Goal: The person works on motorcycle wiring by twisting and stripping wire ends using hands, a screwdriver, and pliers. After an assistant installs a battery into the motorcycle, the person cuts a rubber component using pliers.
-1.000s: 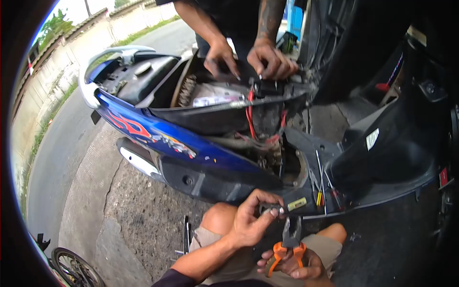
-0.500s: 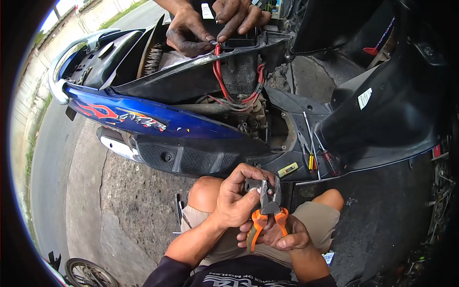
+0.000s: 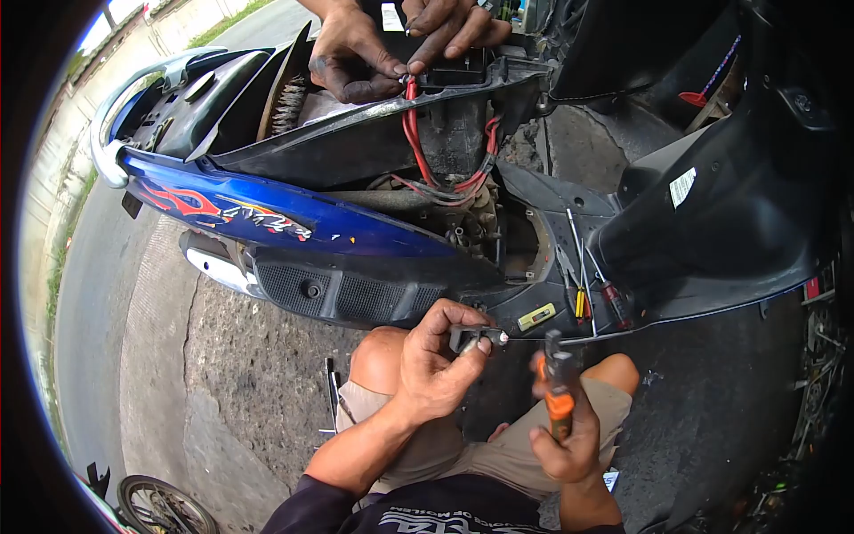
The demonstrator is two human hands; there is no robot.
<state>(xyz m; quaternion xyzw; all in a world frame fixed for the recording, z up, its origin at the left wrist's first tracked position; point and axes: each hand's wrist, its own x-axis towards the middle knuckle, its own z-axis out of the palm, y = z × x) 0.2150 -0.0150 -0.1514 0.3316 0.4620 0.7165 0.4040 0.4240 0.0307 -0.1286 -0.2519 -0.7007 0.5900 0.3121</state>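
My left hand [image 3: 434, 360] pinches a small black part [image 3: 464, 338] with a pale, pinkish tip, above my left knee; its exact kind is unclear. To its right, my right hand [image 3: 571, 449] grips a pair of pliers [image 3: 559, 402] with orange and dark handles. The pliers point up and away, apart from the black part, and are blurred by motion. In front of me lies a blue and black motor scooter [image 3: 356, 233] with its middle opened up. Red cables [image 3: 414, 142] rise from it to another person's hands [image 3: 360, 58], which pinch their ends.
On the scooter's floorboard lie screwdrivers [image 3: 614, 303] and a yellow box-like tool [image 3: 536, 317]. A brush [image 3: 285, 105] rests in the scooter body. Dark rod-like tools [image 3: 333, 392] lie on the ground by my left leg. A spoked wheel [image 3: 165, 507] is at lower left.
My right hand has drawn the pliers away from the black part, to the right, and turned them. My left hand keeps the part nearly in place. The other person's hands barely shift.
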